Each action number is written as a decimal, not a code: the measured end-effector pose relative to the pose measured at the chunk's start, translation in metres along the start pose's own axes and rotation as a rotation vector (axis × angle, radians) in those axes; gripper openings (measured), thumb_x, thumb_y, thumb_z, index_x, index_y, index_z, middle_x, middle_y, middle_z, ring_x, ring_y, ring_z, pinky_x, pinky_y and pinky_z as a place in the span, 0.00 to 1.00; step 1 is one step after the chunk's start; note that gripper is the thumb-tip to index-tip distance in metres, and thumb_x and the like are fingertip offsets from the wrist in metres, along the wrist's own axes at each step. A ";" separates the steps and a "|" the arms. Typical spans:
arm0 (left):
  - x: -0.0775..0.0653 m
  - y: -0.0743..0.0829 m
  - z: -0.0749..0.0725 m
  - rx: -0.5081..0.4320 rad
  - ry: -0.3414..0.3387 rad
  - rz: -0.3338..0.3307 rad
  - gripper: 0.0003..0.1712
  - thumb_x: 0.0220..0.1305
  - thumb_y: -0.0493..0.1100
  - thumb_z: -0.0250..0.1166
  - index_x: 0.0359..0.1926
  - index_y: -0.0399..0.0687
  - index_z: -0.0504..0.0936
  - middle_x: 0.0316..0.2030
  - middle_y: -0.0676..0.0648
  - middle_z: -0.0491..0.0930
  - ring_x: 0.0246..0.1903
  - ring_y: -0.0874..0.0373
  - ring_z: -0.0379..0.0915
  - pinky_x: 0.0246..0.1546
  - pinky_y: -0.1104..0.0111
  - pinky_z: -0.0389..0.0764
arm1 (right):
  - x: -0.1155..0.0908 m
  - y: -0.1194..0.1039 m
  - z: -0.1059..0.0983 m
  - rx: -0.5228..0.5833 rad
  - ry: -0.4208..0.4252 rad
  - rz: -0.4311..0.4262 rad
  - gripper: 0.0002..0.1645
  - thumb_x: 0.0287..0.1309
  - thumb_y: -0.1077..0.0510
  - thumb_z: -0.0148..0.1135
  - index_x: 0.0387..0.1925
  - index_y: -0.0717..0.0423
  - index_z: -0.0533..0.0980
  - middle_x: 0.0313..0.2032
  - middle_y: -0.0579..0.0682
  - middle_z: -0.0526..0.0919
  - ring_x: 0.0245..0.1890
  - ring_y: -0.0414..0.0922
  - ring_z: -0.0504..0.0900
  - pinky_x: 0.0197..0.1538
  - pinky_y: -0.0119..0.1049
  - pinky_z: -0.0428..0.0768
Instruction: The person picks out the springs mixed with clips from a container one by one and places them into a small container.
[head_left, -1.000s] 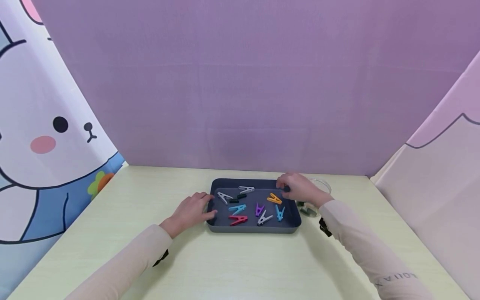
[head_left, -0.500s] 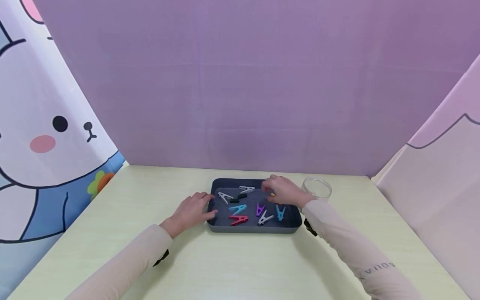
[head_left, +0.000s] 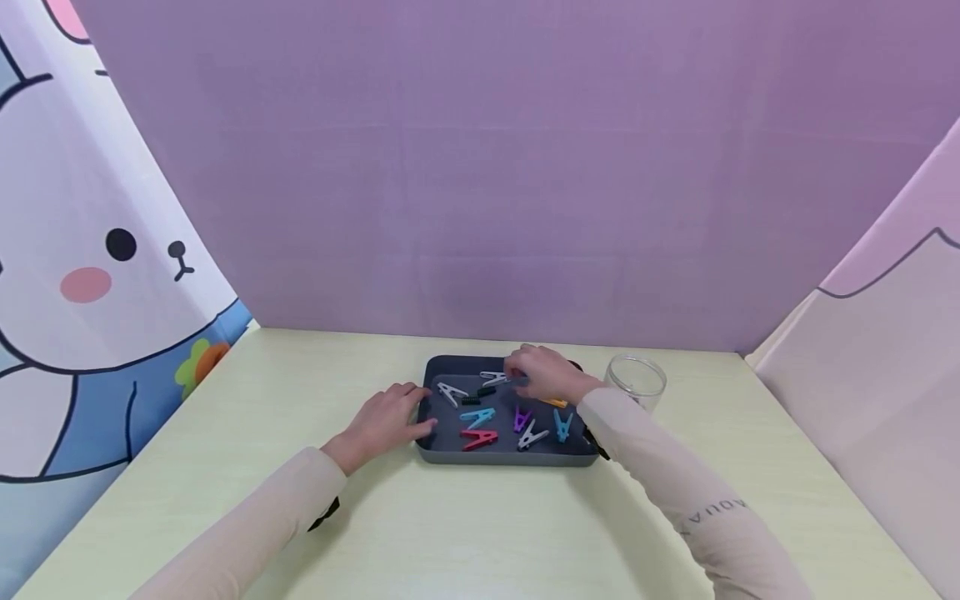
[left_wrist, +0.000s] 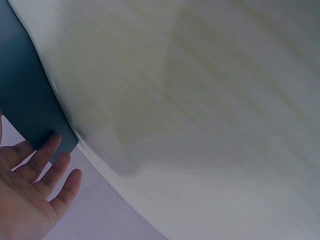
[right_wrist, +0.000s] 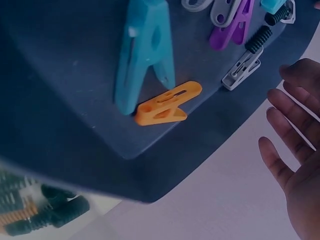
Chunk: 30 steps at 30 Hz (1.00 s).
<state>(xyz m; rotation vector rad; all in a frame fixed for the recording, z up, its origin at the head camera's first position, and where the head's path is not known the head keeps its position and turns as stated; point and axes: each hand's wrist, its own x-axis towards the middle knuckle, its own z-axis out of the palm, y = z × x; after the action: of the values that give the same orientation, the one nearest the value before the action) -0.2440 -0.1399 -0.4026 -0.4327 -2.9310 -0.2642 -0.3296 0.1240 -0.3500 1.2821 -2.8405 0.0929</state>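
My left hand [head_left: 381, 422] rests at the left side of a dark grey tray [head_left: 510, 458], thumb at the front and fingers behind. In the left wrist view its straight fingers [left_wrist: 62, 165] touch the tray's side. Over the tray's back right hovers my right hand [head_left: 546, 372], nearest a grey clothespin [head_left: 495, 379]. The right wrist view shows its fingers loosely bent, with nothing visible between them. Two dark ribbed coils [head_left: 470, 401] lie beside that clothespin. Elsewhere in the tray are red [head_left: 478, 438], purple [head_left: 521, 419], blue [head_left: 562, 427] and orange [right_wrist: 167, 105] clothespins.
A clear round jar [head_left: 636, 379] stands right of the tray, behind my right forearm. In the right wrist view several dark coils and an orange one [right_wrist: 20, 215] show inside it. A purple cloth [head_left: 480, 183] hangs behind the pale table [head_left: 420, 533].
From the tray's right edge near the jar, my right hand has moved left over the tray toward the grey clothespin. The jar now shows more fully. My left hand has stayed put.
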 end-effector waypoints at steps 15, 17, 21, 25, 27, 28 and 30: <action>0.001 0.001 0.001 0.003 0.007 0.005 0.32 0.55 0.61 0.61 0.55 0.46 0.74 0.52 0.41 0.74 0.51 0.47 0.71 0.51 0.54 0.74 | 0.024 0.001 0.017 0.015 -0.033 0.022 0.12 0.50 0.59 0.65 0.39 0.53 0.79 0.37 0.47 0.80 0.38 0.41 0.74 0.44 0.36 0.76; 0.001 0.001 0.001 0.002 0.005 0.006 0.32 0.55 0.61 0.61 0.55 0.45 0.74 0.52 0.41 0.74 0.51 0.47 0.71 0.51 0.54 0.74 | 0.025 0.001 0.021 0.004 -0.036 0.021 0.11 0.50 0.59 0.65 0.38 0.53 0.79 0.36 0.45 0.79 0.37 0.40 0.74 0.43 0.36 0.76; 0.000 0.002 0.001 0.005 0.005 0.009 0.32 0.55 0.60 0.61 0.54 0.45 0.74 0.52 0.41 0.75 0.51 0.47 0.71 0.51 0.54 0.74 | 0.027 -0.002 0.023 0.012 -0.043 0.023 0.09 0.49 0.59 0.65 0.36 0.54 0.78 0.34 0.46 0.79 0.36 0.41 0.74 0.42 0.37 0.75; 0.000 0.002 0.000 0.004 0.001 0.004 0.32 0.55 0.61 0.61 0.55 0.45 0.74 0.52 0.41 0.74 0.52 0.47 0.70 0.52 0.54 0.73 | 0.028 -0.005 0.024 0.000 -0.047 0.033 0.09 0.50 0.59 0.65 0.36 0.53 0.78 0.33 0.47 0.79 0.35 0.41 0.73 0.41 0.37 0.75; 0.000 0.002 0.000 0.004 0.000 0.004 0.32 0.55 0.61 0.61 0.55 0.45 0.74 0.53 0.41 0.74 0.52 0.46 0.70 0.52 0.53 0.73 | 0.029 -0.005 0.025 -0.002 -0.054 0.041 0.09 0.50 0.59 0.65 0.37 0.53 0.78 0.34 0.47 0.79 0.34 0.41 0.72 0.41 0.37 0.74; 0.000 0.002 0.000 0.004 0.000 0.004 0.32 0.55 0.61 0.61 0.55 0.45 0.74 0.53 0.41 0.74 0.52 0.46 0.70 0.52 0.53 0.73 | 0.030 -0.006 0.025 0.000 -0.058 0.044 0.09 0.50 0.59 0.65 0.37 0.53 0.78 0.34 0.47 0.79 0.34 0.41 0.72 0.41 0.37 0.74; 0.000 0.002 0.000 0.007 0.004 0.009 0.32 0.55 0.61 0.61 0.55 0.45 0.74 0.52 0.41 0.74 0.52 0.47 0.70 0.52 0.53 0.73 | 0.032 -0.006 0.026 -0.005 -0.061 0.050 0.09 0.50 0.58 0.65 0.36 0.53 0.78 0.33 0.46 0.78 0.34 0.41 0.72 0.41 0.37 0.74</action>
<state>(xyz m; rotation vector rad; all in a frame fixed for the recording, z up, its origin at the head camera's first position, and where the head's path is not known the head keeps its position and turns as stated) -0.2433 -0.1380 -0.4020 -0.4431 -2.9248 -0.2533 -0.3464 0.0948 -0.3742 1.2341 -2.9223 0.0481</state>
